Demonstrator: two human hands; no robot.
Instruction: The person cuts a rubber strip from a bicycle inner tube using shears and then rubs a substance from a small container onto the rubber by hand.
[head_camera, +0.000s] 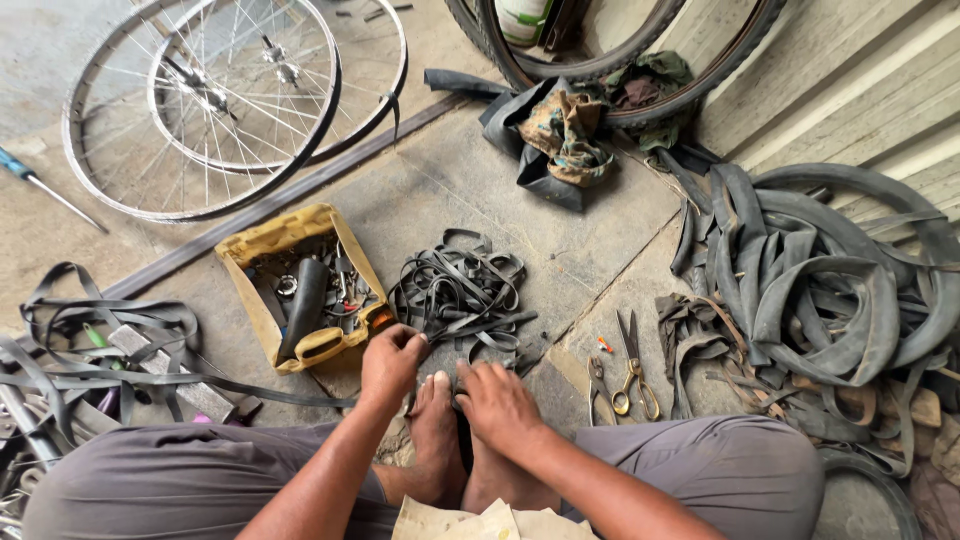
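Gripping a black rubber strip (462, 425) pinned between bare feet (438, 420), left hand (392, 362) closed, right hand (497, 403) pressing; tangled strip pile (462, 292) just beyond feet, nearer left.

trousers: grey, loose | arms: bare, no sleeves showing | feet: bare, no shoes

Soft, even daylight; scene bright, no glare. Shadows faint and diffuse, darkest beneath the hands and inside the yellow tray (262, 240). Focus sharp centrally; wide-angle bending at edges, slight softness in corners.
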